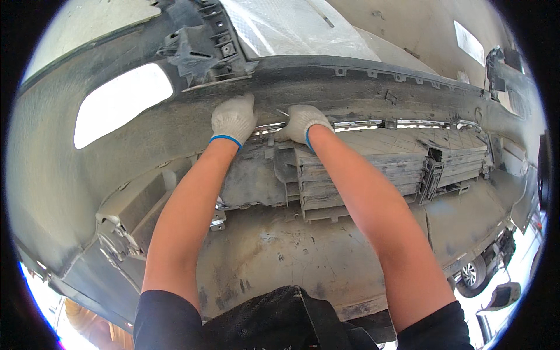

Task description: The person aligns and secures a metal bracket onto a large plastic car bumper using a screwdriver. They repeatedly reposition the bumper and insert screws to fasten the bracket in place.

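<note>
Both hands wear whitish knit gloves with blue cuffs and reach to the inner side of a large, dusty car bumper. My left hand is closed, knuckles up, against the bumper wall at the left end of a narrow slot. Whatever its fingers hold is hidden. Just to its right, my right hand is closed too, at the same slot. A thin pale tip juts out on its left side; I cannot make out what it belongs to. A shiny strip shows between the hands.
Below and right of my hands runs a dusty slatted grille shutter. A black bracket rises at the upper left beside a rectangular opening. Clear plastic sheeting lies beyond. A car wheel shows at lower right.
</note>
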The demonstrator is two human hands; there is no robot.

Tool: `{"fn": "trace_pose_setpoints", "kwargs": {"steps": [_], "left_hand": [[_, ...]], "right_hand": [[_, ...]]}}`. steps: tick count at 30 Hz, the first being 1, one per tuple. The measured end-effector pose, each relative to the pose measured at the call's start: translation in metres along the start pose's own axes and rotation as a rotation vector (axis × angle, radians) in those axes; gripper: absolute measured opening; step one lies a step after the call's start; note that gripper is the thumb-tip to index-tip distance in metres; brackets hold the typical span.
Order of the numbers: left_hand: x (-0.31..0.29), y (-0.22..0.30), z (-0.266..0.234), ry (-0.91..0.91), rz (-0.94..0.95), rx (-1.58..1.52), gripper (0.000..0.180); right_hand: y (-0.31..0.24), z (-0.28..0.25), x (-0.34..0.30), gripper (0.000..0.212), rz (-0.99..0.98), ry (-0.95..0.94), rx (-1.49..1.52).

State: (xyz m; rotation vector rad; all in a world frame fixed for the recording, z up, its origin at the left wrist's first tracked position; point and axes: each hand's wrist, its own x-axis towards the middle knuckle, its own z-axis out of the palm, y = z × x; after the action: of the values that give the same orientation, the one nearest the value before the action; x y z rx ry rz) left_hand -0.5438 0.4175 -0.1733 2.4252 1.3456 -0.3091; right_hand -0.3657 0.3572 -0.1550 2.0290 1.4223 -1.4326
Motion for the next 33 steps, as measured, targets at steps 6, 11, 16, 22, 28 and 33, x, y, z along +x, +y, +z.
{"fn": "trace_pose_setpoints", "kwargs": {"steps": [6, 11, 16, 22, 28, 33], "left_hand": [[-0.009, -0.017, -0.003, 0.029, -0.086, -0.104, 0.024], [-0.014, -0.011, -0.002, 0.093, -0.067, 0.002, 0.023], [-0.008, -0.001, -0.004, 0.126, -0.033, 0.244, 0.02], [-0.001, -0.014, -0.009, 0.124, 0.099, 0.318, 0.017], [-0.008, -0.018, -0.006, 0.28, 0.11, 0.366, 0.014], [-0.004, -0.009, -0.002, 0.247, 0.177, 0.428, 0.014]], "right_hand": [[-0.008, -0.009, -0.011, 0.067, -0.064, -0.026, -0.066], [-0.008, -0.019, -0.028, 0.057, -0.154, 0.072, -0.03], [0.011, -0.048, -0.053, 0.047, -0.153, 0.205, 0.034], [0.043, -0.083, -0.072, 0.049, -0.019, 0.246, 0.069], [0.068, -0.093, -0.079, 0.046, -0.015, 0.292, 0.033], [0.086, -0.099, -0.104, 0.042, -0.062, 0.311, -0.107]]}}
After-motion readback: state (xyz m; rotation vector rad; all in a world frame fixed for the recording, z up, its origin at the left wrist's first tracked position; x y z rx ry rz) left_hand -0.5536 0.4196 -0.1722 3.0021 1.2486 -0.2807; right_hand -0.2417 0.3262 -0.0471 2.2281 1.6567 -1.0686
